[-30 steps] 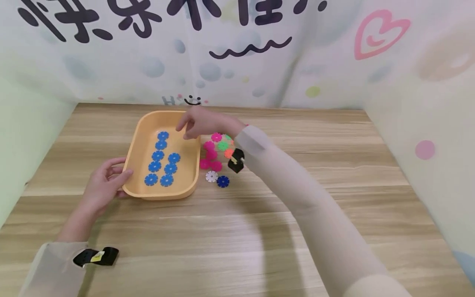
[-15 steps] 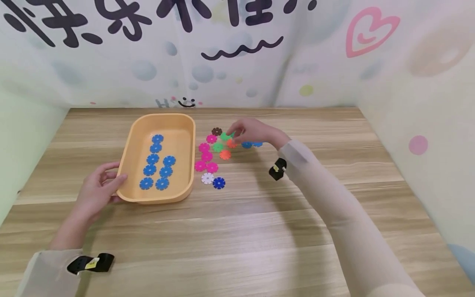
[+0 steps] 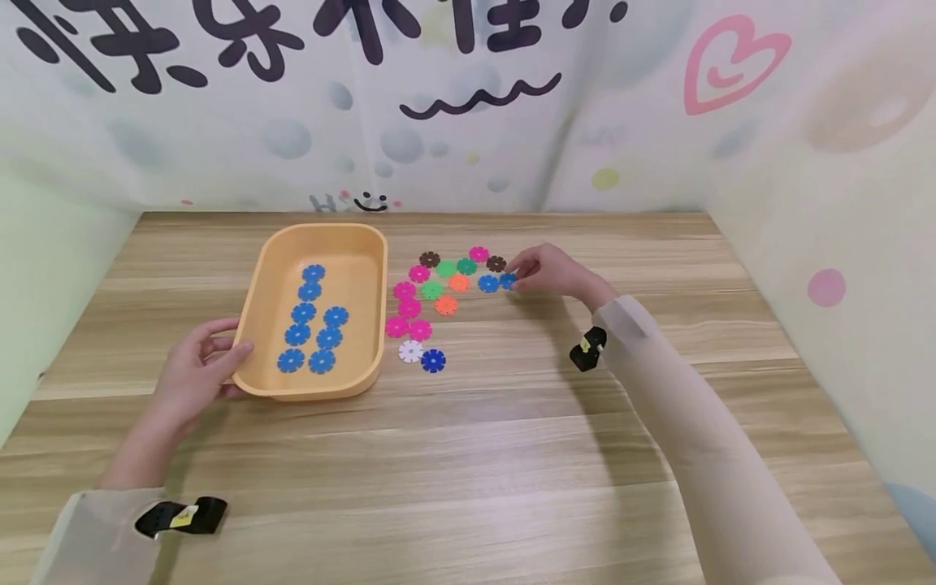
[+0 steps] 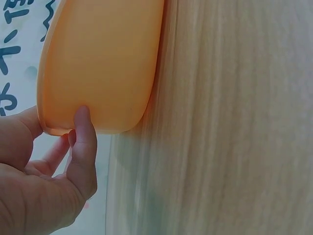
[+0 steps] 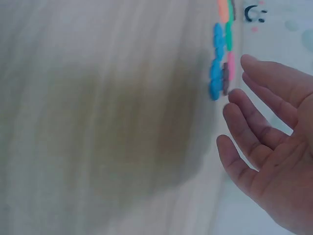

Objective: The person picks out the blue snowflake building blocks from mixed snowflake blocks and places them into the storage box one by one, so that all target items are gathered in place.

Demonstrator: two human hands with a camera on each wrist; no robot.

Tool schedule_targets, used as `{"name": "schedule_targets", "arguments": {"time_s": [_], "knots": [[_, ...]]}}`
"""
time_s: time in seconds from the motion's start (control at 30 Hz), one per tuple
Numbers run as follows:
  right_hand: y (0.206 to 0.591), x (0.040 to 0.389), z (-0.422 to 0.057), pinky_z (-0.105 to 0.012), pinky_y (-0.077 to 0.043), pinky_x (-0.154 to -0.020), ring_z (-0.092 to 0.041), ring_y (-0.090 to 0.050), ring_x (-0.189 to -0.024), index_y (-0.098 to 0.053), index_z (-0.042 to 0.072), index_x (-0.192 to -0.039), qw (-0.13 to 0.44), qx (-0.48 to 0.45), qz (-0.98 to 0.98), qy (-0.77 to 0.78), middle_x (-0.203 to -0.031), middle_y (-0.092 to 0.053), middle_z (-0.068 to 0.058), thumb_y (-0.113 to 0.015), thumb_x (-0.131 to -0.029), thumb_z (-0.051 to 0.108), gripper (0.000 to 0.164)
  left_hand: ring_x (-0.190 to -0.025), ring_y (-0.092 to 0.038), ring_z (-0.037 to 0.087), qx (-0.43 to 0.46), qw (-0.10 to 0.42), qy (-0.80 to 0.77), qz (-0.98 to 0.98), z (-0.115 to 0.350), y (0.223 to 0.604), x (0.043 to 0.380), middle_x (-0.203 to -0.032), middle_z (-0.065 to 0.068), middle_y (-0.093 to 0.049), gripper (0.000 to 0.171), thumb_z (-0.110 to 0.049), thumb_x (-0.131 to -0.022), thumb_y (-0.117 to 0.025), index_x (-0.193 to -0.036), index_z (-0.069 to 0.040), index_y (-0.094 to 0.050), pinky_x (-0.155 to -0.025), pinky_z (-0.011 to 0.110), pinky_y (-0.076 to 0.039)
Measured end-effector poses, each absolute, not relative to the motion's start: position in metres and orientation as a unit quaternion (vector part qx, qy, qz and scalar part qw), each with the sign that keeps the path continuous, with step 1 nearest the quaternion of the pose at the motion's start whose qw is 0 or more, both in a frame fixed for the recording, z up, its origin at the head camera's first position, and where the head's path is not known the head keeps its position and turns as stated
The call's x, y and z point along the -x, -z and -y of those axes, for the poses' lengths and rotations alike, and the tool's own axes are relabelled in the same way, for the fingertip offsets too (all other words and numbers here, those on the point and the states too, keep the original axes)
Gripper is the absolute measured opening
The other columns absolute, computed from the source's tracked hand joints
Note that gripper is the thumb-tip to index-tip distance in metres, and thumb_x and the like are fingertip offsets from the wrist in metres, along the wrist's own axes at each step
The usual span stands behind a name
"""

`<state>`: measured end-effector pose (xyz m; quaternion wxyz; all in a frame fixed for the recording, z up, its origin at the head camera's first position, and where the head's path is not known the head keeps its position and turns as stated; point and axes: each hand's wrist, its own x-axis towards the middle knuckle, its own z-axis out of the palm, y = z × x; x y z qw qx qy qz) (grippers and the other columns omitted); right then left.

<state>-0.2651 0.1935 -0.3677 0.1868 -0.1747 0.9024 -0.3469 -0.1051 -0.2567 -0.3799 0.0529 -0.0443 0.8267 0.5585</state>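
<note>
My left hand (image 3: 192, 370) grips the near-left corner of an orange plastic tray (image 3: 383, 325). In the left wrist view its fingers are bent around the tray's end (image 4: 102, 73). Blue snowflake discs (image 3: 297, 334) lie in two rows inside the tray. At the right end of the loose pieces, my right hand (image 3: 552, 270) has its fingertips at a blue snowflake disc (image 3: 507, 281), beside another blue disc (image 3: 488, 283). The right wrist view shows that hand (image 5: 274, 132) with loosely bent, parted fingers and nothing between them; the blue discs (image 5: 215, 81) lie just beyond the fingertips.
Loose snowflake discs lie right of the tray: several pink (image 3: 409, 308), green (image 3: 432, 289), orange (image 3: 445, 305), brown (image 3: 429, 259), one white (image 3: 411, 351) and one dark blue (image 3: 433, 361). A printed backdrop (image 3: 468, 146) rises behind the wooden table (image 3: 468, 471).
My right hand has moved from above the tray, rightward over the loose discs, to the blue discs at their right end. My left hand stays on the tray's corner.
</note>
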Motion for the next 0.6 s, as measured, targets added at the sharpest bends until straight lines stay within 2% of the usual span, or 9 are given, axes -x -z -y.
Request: {"name": "schedule_targets", "arguments": {"time_s": [0.13,0.33,0.4,0.47,0.6], "knots": [[0.376,0.267,-0.200,-0.036,-0.049,-0.085,-0.027,-0.057,-0.096,-0.061,-0.001,-0.114,0.178,0.164,-0.901,0.361,-0.104,-0.062,-0.016,-0.070,-0.081,0.007,0.035,-0.070,-0.060,0.003,0.044,0.056,-0.553,-0.830,0.256,0.380,0.106,-0.095,-0.007,-0.051,0.059,-0.025,-0.094,-0.053,-0.136,0.005,-0.026,-0.053,0.027,-0.056],[0.378,0.270,-0.202,-0.035,-0.048,-0.087,-0.026,-0.056,-0.097,-0.061,-0.001,-0.113,0.176,0.129,-0.894,0.391,-0.105,-0.062,-0.017,-0.070,-0.080,0.005,0.035,-0.071,-0.060,0.002,0.044,0.059,-0.545,-0.835,0.254,0.379,0.107,-0.107,0.014,-0.048,0.059,-0.025,-0.095,-0.051,-0.137,0.005,-0.025,-0.054,0.028,-0.056],[0.380,0.270,-0.202,-0.035,-0.047,-0.087,-0.025,-0.055,-0.098,-0.062,-0.001,-0.114,0.178,0.124,-0.892,0.396,-0.106,-0.061,-0.017,-0.070,-0.080,0.004,0.035,-0.071,-0.060,0.002,0.046,0.061,-0.545,-0.835,0.254,0.379,0.107,-0.106,0.013,-0.048,0.059,-0.025,-0.094,-0.051,-0.137,0.005,-0.025,-0.054,0.028,-0.056],[0.382,0.272,-0.203,-0.034,-0.047,-0.088,-0.025,-0.054,-0.099,-0.061,-0.001,-0.114,0.181,0.122,-0.891,0.398,-0.107,-0.061,-0.016,-0.071,-0.080,0.005,0.036,-0.071,-0.060,0.002,0.047,0.061,-0.548,-0.833,0.255,0.379,0.107,-0.103,0.007,-0.050,0.059,-0.025,-0.094,-0.052,-0.137,0.005,-0.025,-0.054,0.028,-0.056],[0.387,0.274,-0.202,-0.033,-0.046,-0.089,-0.024,-0.053,-0.099,-0.061,0.000,-0.115,0.189,0.116,-0.888,0.403,-0.107,-0.061,-0.015,-0.073,-0.078,0.008,0.039,-0.071,-0.060,0.001,0.049,0.064,-0.546,-0.834,0.255,0.379,0.106,-0.107,0.013,-0.050,0.059,-0.024,-0.095,-0.051,-0.137,0.006,-0.024,-0.054,0.028,-0.056]]}}
